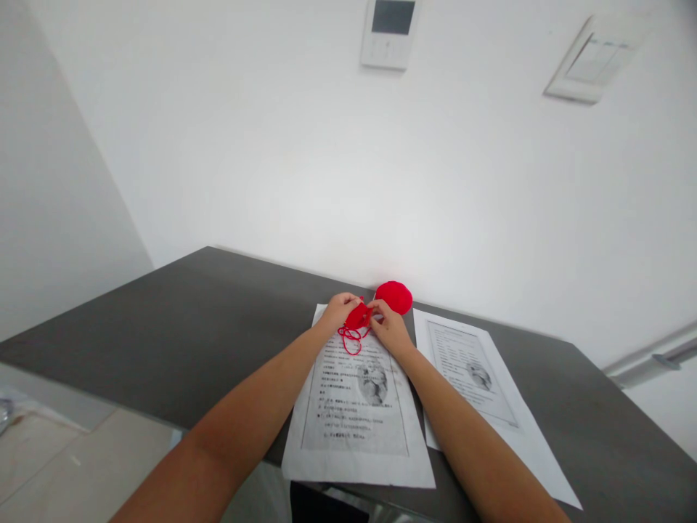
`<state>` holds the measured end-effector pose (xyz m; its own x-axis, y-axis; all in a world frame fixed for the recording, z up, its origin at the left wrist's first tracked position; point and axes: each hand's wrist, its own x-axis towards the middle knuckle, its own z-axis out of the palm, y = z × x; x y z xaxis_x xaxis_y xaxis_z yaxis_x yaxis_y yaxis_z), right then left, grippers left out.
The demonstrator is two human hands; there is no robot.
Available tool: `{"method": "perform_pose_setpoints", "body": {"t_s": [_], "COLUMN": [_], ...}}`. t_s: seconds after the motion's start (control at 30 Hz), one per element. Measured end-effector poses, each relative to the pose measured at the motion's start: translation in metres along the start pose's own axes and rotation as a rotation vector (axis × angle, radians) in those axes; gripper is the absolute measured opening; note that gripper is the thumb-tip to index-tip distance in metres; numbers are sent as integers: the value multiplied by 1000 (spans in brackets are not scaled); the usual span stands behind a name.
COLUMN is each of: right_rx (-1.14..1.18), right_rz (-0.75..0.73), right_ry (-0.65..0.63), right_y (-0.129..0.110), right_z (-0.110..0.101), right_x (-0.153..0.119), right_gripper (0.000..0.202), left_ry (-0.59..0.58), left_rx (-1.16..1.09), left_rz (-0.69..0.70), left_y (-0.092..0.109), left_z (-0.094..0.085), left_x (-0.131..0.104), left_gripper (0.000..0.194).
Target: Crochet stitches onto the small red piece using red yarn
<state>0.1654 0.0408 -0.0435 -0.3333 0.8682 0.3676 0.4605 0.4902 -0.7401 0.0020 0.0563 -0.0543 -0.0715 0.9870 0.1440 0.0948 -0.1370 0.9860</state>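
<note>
1. The left hand (343,307) pinches the upper left edge of a small red yarn piece (357,317), thumb and fingers pressed together on it.
2. The right hand (385,322) has its fingers curled in at the piece's right side; whether they pinch its edge or only a strand, I cannot tell at this size.
3. The piece sits between the two hands, above the far part of the near printed sheet (353,468). It should be very light, soft and limp, folding wherever it is not supported. A flat pinch on its edge, close to the spot being worked, looks the best hold; a hard tug could distort it.
4. Loose red loops (350,349) trail below the piece, over the print. Slack yarn like this will probably snag or tangle easily, so fingertips should take one strand at a time.
5. The red yarn ball (394,298) rests just beyond the right hand, near the wall (305,181). Round and squashy, it would likely roll if pulled; cupping it around the middle would steady it.
6. The far printed sheet (536,454) lies to the right on the dark desk (163,327); thin paper, liable to slide or crease under a forearm.
</note>
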Motion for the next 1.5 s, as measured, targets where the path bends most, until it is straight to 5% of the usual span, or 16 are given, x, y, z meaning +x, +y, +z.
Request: {"method": "perform_pose_setpoints", "body": {"t_s": [0.23, 0.53, 0.87, 1.5], "right_rx": [61, 492, 875, 918], "right_rz": [5, 129, 317, 325], "right_ry": [86, 203, 145, 163], "right_y": [-7, 7, 8, 11], "right_z": [-1, 0, -5, -6], "right_x": [-3, 5, 10, 11], "right_gripper": [22, 49, 62, 60], "left_ry": [44, 27, -35, -73], "left_rx": [33, 91, 153, 195], "left_rz": [10, 8, 49, 67], "left_y": [-5, -4, 4, 5], "left_z": [1, 2, 1, 0], "left_x": [1, 2, -3, -5], "left_gripper": [13, 10, 11, 11]}}
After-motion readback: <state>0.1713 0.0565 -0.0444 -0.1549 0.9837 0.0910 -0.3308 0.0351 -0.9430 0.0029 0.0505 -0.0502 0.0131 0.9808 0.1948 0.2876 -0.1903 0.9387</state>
